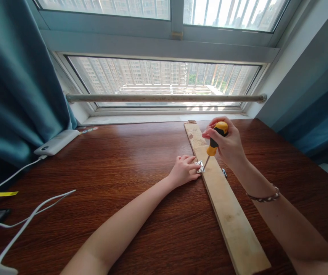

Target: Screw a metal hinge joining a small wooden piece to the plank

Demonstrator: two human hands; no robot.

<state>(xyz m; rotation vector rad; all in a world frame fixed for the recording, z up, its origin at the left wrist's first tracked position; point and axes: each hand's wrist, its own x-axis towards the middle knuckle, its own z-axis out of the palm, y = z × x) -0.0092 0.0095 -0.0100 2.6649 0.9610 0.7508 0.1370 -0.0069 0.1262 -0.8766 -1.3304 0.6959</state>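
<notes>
A long pale wooden board (232, 217) lies lengthwise on the brown table (129, 152). At its left edge is a small silver metal hinge (200, 165), which the fingers of my left hand (182, 170) hold against the board. My right hand (229, 142) is closed around the yellow and black handle of a screwdriver (211, 149). The shaft slants down to the left, and its tip meets the hinge. Any screw under the tip is too small to make out. Beside the board's right edge lie a few small screws (224, 173).
A white power strip (57, 143) with a white cable (23, 165) occupies the table's left side. Near it is a yellow strip (5, 194). Beyond the table's far edge run a window sill and a metal rail (164, 98). Blue curtains (18, 76) hang at the left.
</notes>
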